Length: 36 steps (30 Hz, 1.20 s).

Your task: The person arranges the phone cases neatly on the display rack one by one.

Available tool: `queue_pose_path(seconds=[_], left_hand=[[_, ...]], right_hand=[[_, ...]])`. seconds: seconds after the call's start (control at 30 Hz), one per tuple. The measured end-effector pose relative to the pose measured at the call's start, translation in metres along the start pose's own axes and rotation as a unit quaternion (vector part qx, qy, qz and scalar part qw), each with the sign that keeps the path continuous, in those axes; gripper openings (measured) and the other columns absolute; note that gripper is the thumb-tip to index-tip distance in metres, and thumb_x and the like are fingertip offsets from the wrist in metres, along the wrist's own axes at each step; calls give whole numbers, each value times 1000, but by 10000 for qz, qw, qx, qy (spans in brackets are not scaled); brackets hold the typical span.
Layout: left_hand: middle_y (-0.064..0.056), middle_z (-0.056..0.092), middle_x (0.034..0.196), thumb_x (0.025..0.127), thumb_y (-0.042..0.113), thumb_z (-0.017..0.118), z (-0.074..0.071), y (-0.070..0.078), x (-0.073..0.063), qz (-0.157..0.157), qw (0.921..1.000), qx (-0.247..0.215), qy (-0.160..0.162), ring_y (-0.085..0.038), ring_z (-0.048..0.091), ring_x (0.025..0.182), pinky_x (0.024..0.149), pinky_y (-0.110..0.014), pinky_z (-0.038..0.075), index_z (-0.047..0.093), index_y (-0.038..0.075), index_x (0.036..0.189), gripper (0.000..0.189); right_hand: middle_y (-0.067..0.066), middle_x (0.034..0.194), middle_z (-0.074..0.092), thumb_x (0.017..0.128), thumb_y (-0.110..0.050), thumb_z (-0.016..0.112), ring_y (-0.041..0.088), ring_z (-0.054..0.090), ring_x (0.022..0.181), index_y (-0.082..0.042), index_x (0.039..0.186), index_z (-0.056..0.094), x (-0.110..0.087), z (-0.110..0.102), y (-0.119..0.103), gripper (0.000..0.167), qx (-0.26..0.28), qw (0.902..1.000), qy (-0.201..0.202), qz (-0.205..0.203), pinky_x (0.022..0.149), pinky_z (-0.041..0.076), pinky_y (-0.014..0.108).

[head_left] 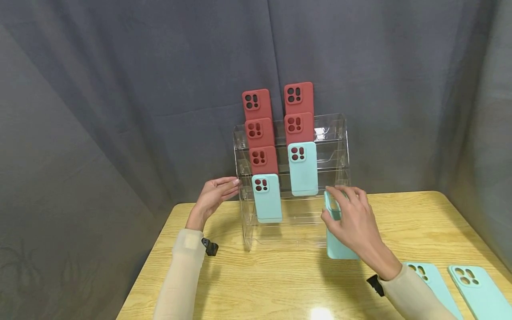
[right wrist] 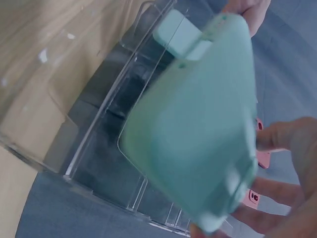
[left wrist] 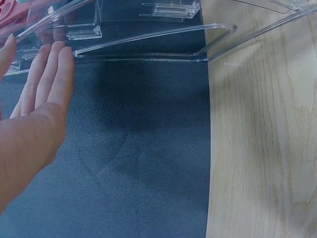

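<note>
A mint-green phone case [head_left: 336, 242] is pinched by its edges between the thumb and fingers of my right hand [head_left: 354, 218], in front of the right side of a clear tiered display rack [head_left: 298, 218]. Blurred and large, the same case fills much of the right wrist view. My left hand [head_left: 216, 195] has its fingers straight, with the fingertips right at the rack's left side panel. On the rack, a mint case [head_left: 269, 204] stands low in the left column and another mint case [head_left: 304, 173] one tier higher in the middle column.
Several red cases [head_left: 262, 131] fill the left column's higher tiers, with two red cases [head_left: 299, 98] atop the middle column. Two more mint cases [head_left: 478, 289] lie on the wooden table [head_left: 264, 280] at the front right. A dark curtain [head_left: 180, 89] hangs behind.
</note>
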State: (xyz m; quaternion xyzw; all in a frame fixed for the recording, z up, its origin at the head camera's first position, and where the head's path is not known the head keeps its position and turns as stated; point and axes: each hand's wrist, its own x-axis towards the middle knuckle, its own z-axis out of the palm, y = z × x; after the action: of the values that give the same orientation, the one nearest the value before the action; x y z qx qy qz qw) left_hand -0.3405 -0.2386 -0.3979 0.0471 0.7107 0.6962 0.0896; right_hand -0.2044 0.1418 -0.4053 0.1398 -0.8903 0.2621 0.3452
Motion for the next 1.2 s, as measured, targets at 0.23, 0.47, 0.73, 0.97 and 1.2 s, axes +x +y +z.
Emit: queue_pose_path(seconds=[0.23, 0.47, 0.73, 0.97, 1.2], left_hand=[[-24, 63, 145, 103, 18, 70, -1, -1, 0, 26, 10000, 32, 3, -29, 66, 134, 109, -33, 57, 60, -2, 142, 45], [-26, 63, 145, 103, 17, 70, 1, -2, -1, 65, 9999, 73, 27, -30, 66, 134, 109, -34, 57, 60, -3, 142, 45], [-25, 63, 145, 103, 18, 71, 1, -2, -1, 69, 9999, 72, 10, -31, 66, 134, 109, -35, 57, 60, -2, 142, 46], [-24, 63, 145, 103, 18, 70, 0, -1, -1, 62, 10000, 73, 22, -29, 66, 134, 110, -35, 57, 60, -2, 142, 45], [-24, 63, 146, 103, 19, 69, 0, -1, -2, 56, 9999, 111, -9, -31, 64, 136, 110, -35, 57, 60, -2, 143, 46]], right_hand=[[26, 129, 66, 87, -18, 76, 52, 53, 120, -2, 132, 69, 27, 21, -2, 48, 310, 9946, 954, -270, 100, 48, 65], [27, 132, 63, 88, -20, 76, 56, 50, 124, -2, 132, 67, 46, 42, -7, 48, 69, 9888, 1423, -449, 100, 47, 69], [23, 133, 64, 90, -22, 77, 56, 52, 128, -6, 134, 66, 62, 66, -10, 48, -284, 9830, 1661, -730, 87, 53, 69], [21, 131, 64, 89, -24, 77, 55, 56, 125, -9, 134, 65, 65, 90, -8, 49, -864, 9722, 1849, -1149, 74, 55, 60], [18, 129, 65, 84, -26, 84, 51, 58, 121, -12, 132, 67, 56, 110, -4, 53, -1280, 9667, 1812, -1272, 64, 52, 53]])
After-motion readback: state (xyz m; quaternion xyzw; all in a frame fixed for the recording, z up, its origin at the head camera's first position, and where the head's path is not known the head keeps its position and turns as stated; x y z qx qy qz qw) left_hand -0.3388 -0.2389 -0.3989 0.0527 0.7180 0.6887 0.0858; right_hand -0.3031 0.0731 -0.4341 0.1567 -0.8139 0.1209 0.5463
